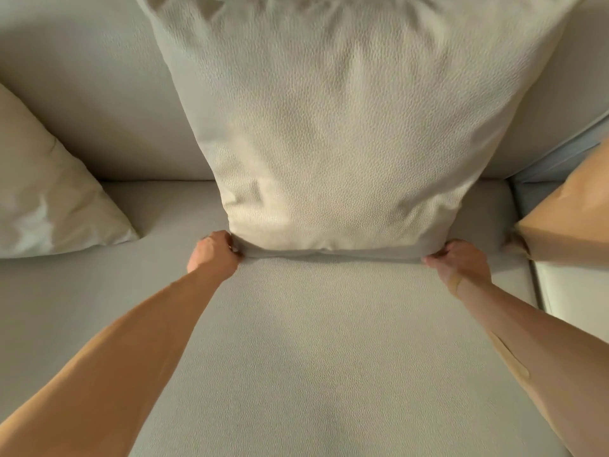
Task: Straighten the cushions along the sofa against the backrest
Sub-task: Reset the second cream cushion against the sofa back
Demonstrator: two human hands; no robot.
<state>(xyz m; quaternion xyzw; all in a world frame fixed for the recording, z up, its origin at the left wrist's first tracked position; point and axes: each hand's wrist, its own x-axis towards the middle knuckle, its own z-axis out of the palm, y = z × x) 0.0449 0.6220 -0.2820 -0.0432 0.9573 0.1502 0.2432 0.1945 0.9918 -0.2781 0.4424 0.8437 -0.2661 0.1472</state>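
My left hand and right hand each clutch a bottom corner of the big cushion, which stands on the seat leaning against the backrest. Three cushions in all: a cream cushion lies well to the left, a tan cushion close on the right. All three are cut off by the frame; my fingertips are buried in fabric.

A pale grey pebble-textured sofa seat fills the view, with its backrest rising at 12 o'clock. A large matching cushion stands at centre, leaning on the backrest. A cream pillow lies at 9 o'clock, a tan pillow at 3 o'clock.
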